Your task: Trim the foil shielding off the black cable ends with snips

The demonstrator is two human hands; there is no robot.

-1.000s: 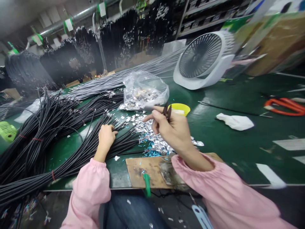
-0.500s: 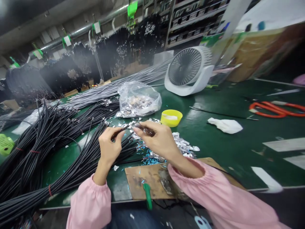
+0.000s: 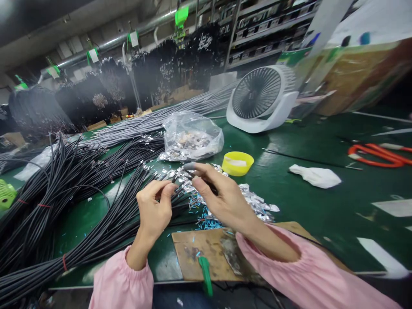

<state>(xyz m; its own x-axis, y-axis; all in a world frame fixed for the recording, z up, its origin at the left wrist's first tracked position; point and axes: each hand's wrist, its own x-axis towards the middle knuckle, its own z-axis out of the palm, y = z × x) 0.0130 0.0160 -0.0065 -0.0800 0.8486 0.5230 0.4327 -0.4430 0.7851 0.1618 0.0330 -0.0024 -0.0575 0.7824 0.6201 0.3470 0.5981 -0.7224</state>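
Note:
My left hand (image 3: pixel 156 208) is closed in a pinch on a black cable (image 3: pixel 174 180), its tip pointing toward my other hand. Close beside that tip is my right hand (image 3: pixel 227 195), thumb and fingers curled, with a grey covering on the index fingertip. Something dark shows in the right palm, too hidden to name. Below and around both hands lie foil scraps (image 3: pixel 254 201) and small blue offcuts (image 3: pixel 207 222). A big bundle of black cables (image 3: pixel 119 214) runs along the left.
A clear bag of scraps (image 3: pixel 193 135), a yellow ring-shaped container (image 3: pixel 237 164) and a white fan (image 3: pixel 262 98) stand beyond my hands. Orange-handled scissors (image 3: pixel 375 155) lie right. In front is a brown board (image 3: pixel 193 253) with a green-handled item (image 3: pixel 205 274). Grey cables (image 3: pixel 154 113) lie behind.
My right index finger has straightened and lifted off the cable end, and the thumb has moved apart from it. Both hands sit slightly lower and further right, as the view has shifted.

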